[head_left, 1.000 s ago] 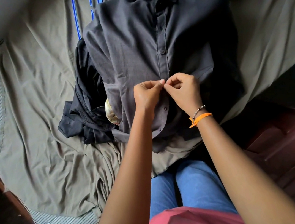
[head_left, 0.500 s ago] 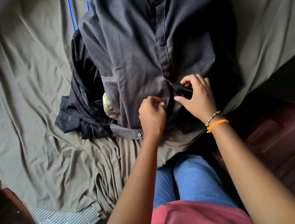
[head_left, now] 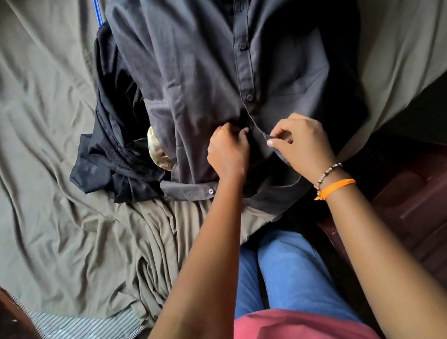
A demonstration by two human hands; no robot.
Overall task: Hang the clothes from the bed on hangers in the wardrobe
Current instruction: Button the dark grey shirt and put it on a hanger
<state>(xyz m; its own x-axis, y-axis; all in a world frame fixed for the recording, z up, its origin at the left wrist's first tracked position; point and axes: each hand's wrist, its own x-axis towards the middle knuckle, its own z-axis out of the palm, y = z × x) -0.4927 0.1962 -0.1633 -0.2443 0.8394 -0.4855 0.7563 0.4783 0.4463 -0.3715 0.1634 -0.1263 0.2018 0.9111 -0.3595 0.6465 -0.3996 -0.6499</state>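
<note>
At the bottom of the frame stand a pink top and blue jeans, and two bare forearms reach up toward the centre. The right wrist wears one orange band (head_left: 335, 188) and one beaded bracelet (head_left: 326, 171).

Just above them, at the frame's centre, the left hand (head_left: 227, 154) is curled tight on the shirt's left front edge. The right hand (head_left: 301, 140) pinches the right front edge between thumb and fingertips. The two hands sit side by side with a narrow gap between them, right at the button strip, so both are equally near the next button.

The one dark grey shirt (head_left: 203, 59) lies flat on the bed, its long axis running straight up the frame, hem near the hands, collar out of sight beyond the top edge. Two fastened buttons show above the hands, and one pale button shows on the cuff at lower centre. It looks like buttoning work, moving down toward the hem.

Left of the shirt lies one crumpled black garment (head_left: 119, 159), with a small gold-coloured object (head_left: 158, 152) between them. One blue hanger (head_left: 97, 7) peeks out at upper centre-left. The olive bedsheet (head_left: 31, 150) spreads beneath everything.
</note>
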